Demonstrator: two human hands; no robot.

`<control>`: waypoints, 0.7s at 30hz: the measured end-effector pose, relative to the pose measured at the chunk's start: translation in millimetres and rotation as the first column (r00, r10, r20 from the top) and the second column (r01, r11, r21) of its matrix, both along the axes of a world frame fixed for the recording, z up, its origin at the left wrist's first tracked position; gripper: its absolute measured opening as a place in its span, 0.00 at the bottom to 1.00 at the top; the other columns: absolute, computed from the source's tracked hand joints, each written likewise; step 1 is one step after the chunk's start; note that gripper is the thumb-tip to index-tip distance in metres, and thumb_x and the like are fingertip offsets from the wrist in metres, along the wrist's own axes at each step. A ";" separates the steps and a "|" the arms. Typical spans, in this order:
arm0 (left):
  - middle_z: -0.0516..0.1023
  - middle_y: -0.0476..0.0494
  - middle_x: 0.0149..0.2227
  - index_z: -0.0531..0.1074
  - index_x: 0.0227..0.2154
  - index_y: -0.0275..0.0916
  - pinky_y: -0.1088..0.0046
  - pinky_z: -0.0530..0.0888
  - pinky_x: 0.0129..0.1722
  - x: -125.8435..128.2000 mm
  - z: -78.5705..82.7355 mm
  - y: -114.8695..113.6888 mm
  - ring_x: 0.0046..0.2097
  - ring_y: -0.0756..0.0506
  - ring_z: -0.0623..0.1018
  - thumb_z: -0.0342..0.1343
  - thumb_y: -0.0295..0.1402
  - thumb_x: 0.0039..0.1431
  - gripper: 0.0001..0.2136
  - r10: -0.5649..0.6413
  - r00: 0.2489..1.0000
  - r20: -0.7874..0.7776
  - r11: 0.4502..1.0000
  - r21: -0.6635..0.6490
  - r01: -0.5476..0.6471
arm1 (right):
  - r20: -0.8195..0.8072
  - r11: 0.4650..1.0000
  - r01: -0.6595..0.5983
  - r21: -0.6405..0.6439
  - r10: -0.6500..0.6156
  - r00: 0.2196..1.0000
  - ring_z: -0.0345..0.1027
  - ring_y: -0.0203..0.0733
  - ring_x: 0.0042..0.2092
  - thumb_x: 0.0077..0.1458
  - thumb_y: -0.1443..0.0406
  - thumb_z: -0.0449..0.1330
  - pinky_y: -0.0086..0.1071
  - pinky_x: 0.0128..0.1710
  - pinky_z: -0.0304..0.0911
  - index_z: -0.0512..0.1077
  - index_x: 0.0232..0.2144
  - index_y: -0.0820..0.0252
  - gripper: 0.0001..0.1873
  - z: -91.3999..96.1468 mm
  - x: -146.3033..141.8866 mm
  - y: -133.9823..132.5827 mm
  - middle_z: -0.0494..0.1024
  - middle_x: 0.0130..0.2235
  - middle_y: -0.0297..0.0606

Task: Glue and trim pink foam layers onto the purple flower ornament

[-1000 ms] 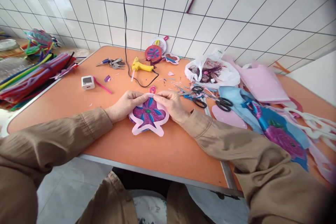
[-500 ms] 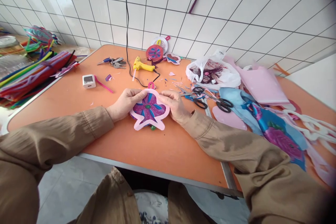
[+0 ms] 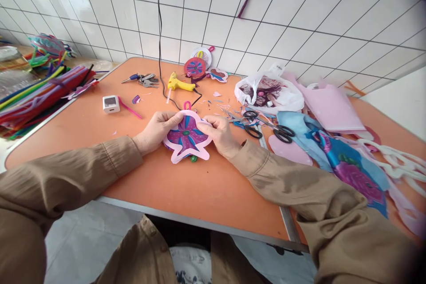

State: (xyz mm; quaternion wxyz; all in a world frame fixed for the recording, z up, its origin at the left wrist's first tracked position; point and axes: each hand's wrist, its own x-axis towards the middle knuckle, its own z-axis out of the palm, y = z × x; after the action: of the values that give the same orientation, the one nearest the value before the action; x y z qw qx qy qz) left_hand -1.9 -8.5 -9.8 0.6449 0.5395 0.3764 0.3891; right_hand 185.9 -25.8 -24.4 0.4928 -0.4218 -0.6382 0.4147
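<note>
Where the orange bench spreads before the wearer, a pink-bordered ornament is pinched from two sides

Although a white device at the left bears a dark panel, any print on it is too small to read; the tag atop the white plastic bag is likewise illegible. The ornament, patterned in purple and blue within its border, is at mid-bench, directly before the wearer. The left grip pinches the upper left border, thumb uppermost; the right grip pinches the upper right border in the same manner. A pink loop projects at the top, and a green bell shows beneath the lower margin. Whether the ornament touches the surface cannot be told.

The front edge runs on the near side, with a stretch of orange surface between it and the ornament. More surface extends leftward to the device and, farther back, the keys. Beyond the loop, the yellow glue gun and its black cord limit the far side. To the right, scissors, paper scraps and blue fabric crowd the room near the right grip. A metal seam crosses the bench beneath the right sleeve.
</note>
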 end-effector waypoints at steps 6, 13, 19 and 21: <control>0.77 0.46 0.22 0.75 0.25 0.33 0.78 0.69 0.20 0.6 1.3 0.3 0.21 0.51 0.74 0.64 0.50 0.49 0.21 -0.018 1.000 0.010 1.000 0.003 0.017 | -0.072 0.995 -0.053 -0.087 0.047 0.996 0.46 0.29 0.23 0.49 0.56 0.60 0.29 0.23 0.41 0.58 0.16 0.59 0.20 -0.3 -0.1 -0.2 0.55 0.19 0.27; 0.75 0.46 0.19 0.73 0.22 0.33 0.77 0.67 0.18 -0.6 2.2 0.5 0.19 0.51 0.71 0.65 0.52 0.47 0.22 -0.015 0.999 0.028 0.999 -0.029 0.016 | -0.055 0.998 -0.014 -0.065 0.010 0.998 0.46 0.30 0.23 0.49 0.58 0.60 0.29 0.23 0.42 0.56 0.16 0.58 0.20 0.0 -0.8 -0.7 0.54 0.19 0.27; 0.79 0.38 0.24 0.76 0.26 0.32 0.71 0.71 0.22 -4.8 -0.7 7.9 0.24 0.44 0.76 0.53 0.67 0.45 0.35 -0.067 0.987 0.143 0.982 -0.167 0.090 | -0.061 0.999 0.023 -0.047 -0.026 0.998 0.43 0.30 0.24 0.50 0.58 0.60 0.30 0.25 0.41 0.53 0.16 0.58 0.21 -0.7 1.5 -1.5 0.51 0.21 0.27; 0.78 0.38 0.23 0.76 0.25 0.32 0.71 0.68 0.20 -5.7 -1.1 9.4 0.22 0.45 0.75 0.52 0.69 0.43 0.36 -0.048 0.988 0.149 0.982 -0.175 0.074 | -0.061 0.998 0.042 -0.045 -0.045 0.997 0.43 0.31 0.25 0.51 0.58 0.60 0.30 0.25 0.42 0.54 0.16 0.58 0.21 -1.3 2.3 -2.0 0.51 0.21 0.28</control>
State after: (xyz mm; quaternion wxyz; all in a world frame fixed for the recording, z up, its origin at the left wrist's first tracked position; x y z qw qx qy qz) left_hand -7.6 0.9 -11.0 0.7283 0.4607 0.3455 0.3714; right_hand 188.2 -27.9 -25.7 0.5119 -0.4334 -0.6041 0.4304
